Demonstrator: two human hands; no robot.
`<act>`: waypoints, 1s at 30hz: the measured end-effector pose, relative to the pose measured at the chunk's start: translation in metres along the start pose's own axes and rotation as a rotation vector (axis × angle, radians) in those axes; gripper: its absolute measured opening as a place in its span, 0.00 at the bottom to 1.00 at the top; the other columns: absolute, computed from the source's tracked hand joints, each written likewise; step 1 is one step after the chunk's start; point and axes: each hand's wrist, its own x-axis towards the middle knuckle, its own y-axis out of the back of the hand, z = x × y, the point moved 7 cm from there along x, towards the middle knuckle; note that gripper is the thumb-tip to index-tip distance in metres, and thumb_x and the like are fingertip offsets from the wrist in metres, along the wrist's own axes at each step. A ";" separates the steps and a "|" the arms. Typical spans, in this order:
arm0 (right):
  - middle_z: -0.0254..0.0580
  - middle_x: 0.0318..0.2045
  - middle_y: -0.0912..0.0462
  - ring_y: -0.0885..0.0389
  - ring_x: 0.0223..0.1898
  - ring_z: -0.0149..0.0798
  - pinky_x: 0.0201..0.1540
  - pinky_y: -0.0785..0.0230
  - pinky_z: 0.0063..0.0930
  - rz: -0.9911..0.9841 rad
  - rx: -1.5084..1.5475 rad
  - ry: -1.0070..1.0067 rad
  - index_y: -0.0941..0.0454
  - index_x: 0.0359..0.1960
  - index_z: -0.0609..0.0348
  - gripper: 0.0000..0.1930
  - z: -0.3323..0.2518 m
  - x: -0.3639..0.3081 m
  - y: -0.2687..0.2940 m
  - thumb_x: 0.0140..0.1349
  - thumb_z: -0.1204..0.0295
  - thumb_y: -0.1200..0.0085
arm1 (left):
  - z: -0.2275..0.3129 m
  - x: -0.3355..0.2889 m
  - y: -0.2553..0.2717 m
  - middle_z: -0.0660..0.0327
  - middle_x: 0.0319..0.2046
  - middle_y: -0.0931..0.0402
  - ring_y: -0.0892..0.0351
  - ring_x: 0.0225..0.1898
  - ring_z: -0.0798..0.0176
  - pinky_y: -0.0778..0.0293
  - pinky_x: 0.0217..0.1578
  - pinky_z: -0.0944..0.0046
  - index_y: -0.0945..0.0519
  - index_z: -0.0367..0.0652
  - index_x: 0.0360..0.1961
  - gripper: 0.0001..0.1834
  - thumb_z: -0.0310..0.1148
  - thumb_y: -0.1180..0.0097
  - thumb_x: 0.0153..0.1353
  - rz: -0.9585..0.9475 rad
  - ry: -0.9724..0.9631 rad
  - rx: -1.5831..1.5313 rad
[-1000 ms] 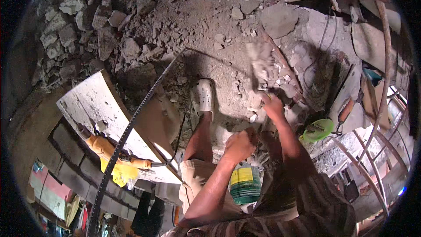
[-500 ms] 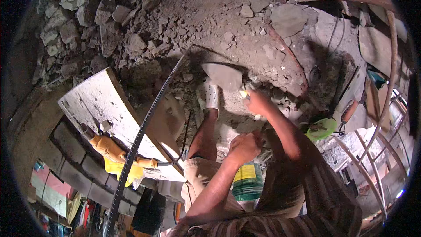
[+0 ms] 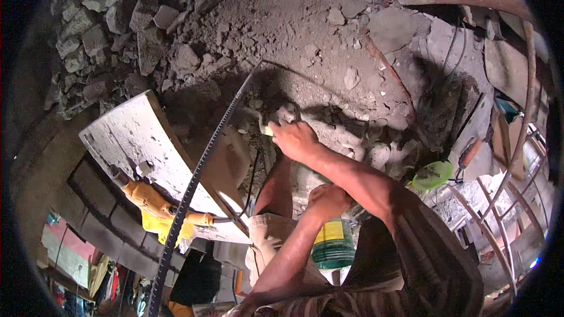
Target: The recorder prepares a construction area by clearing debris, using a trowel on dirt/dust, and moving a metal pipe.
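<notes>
My right hand [image 3: 295,140] is wrapped round the handle of a trowel [image 3: 268,131], whose yellow end shows beside the fingers. Most of its blade cannot be made out here. It is held low over the rubble, just past my foot, which the hand partly covers. My left hand [image 3: 329,201] is closed in a fist beneath my right forearm, near my knee. Whatever the fist holds, if anything, is hidden. Below it, between my legs, stands a green bucket [image 3: 333,252] with a yellow label.
A ribbed steel bar [image 3: 202,164] slants up from the lower left. Behind it, a yellow power tool [image 3: 150,198] rests on a white board [image 3: 132,135]. Broken stones [image 3: 150,50] lie heaped at the far left. A green dish [image 3: 433,175] and bent pipes [image 3: 529,76] are at right.
My right hand has moved left with the trowel and turned it, so the broad blade no longer shows flat. My left hand has hardly moved. The view has shifted slightly.
</notes>
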 end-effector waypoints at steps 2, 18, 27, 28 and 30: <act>0.51 0.28 0.18 0.17 0.32 0.53 0.34 0.26 0.48 -0.083 0.180 -0.136 0.26 0.49 0.54 0.17 0.015 -0.026 0.005 0.61 0.61 0.47 | 0.005 -0.001 -0.001 0.44 0.42 0.20 0.20 0.44 0.43 0.27 0.47 0.45 0.19 0.41 0.41 0.17 0.41 0.54 0.61 -0.009 -0.028 0.033; 0.52 0.37 0.17 0.19 0.42 0.55 0.44 0.28 0.48 0.070 0.115 -0.514 0.21 0.44 0.52 0.13 0.133 0.051 0.092 0.62 0.62 0.52 | 0.000 0.010 -0.005 0.43 0.41 0.21 0.21 0.43 0.39 0.26 0.46 0.46 0.21 0.38 0.45 0.21 0.41 0.50 0.55 -0.067 -0.015 0.443; 0.46 0.33 0.17 0.17 0.37 0.50 0.39 0.27 0.48 0.291 0.381 -0.110 0.22 0.41 0.53 0.16 -0.030 0.087 0.167 0.65 0.55 0.50 | 0.021 -0.015 0.028 0.40 0.46 0.23 0.20 0.44 0.43 0.30 0.52 0.46 0.21 0.38 0.49 0.21 0.36 0.52 0.57 0.217 -0.257 0.116; 0.46 0.33 0.17 0.17 0.34 0.47 0.37 0.27 0.44 0.133 0.455 -0.278 0.22 0.45 0.51 0.15 -0.004 0.071 0.161 0.66 0.56 0.50 | 0.027 -0.016 0.038 0.41 0.43 0.21 0.20 0.44 0.41 0.29 0.52 0.47 0.21 0.33 0.45 0.20 0.36 0.52 0.56 0.304 -0.186 -0.067; 0.47 0.32 0.17 0.18 0.32 0.45 0.37 0.26 0.39 0.136 0.431 -0.361 0.25 0.55 0.46 0.18 0.044 0.035 0.151 0.66 0.57 0.50 | 0.021 -0.008 0.035 0.40 0.41 0.21 0.20 0.44 0.40 0.28 0.51 0.48 0.21 0.34 0.43 0.20 0.37 0.51 0.56 0.192 -0.052 0.059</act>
